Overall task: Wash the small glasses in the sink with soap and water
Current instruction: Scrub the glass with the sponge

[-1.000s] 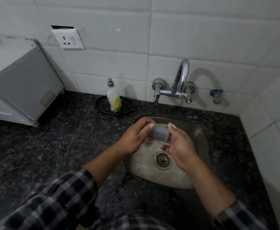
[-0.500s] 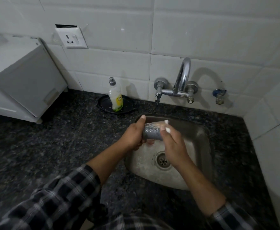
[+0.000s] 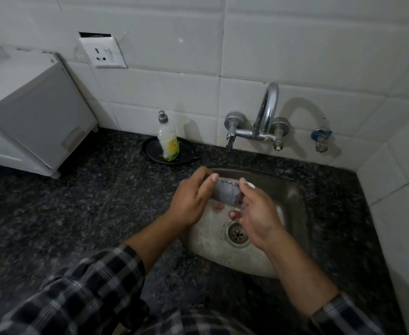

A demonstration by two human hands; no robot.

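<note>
The small glass (image 3: 226,193) lies on its side in the air over the sink (image 3: 293,199), held between both hands just above the basin floor and a little behind the drain (image 3: 238,234). The left hand (image 3: 189,201) grips its left end, thumb on top and fingers curled beneath. The right hand (image 3: 261,213) pinches the other end, its thumb over the upper edge with a dab of white lather on it, its fingertips showing under the glass. Compared with a second ago, the right hand has rolled from lying over the top of the glass to cupping it from the side and below, and the glass now shows a cloudier grey face. That suggests the person is turning and rubbing it, so the soaping step looks under way rather than finished. No water can be seen falling from the tap (image 3: 268,110), so rinsing probably remains. The soap bottle (image 3: 167,139) stands upright in a black dish (image 3: 150,151) on the counter (image 3: 77,213), well apart from the hands.
</note>
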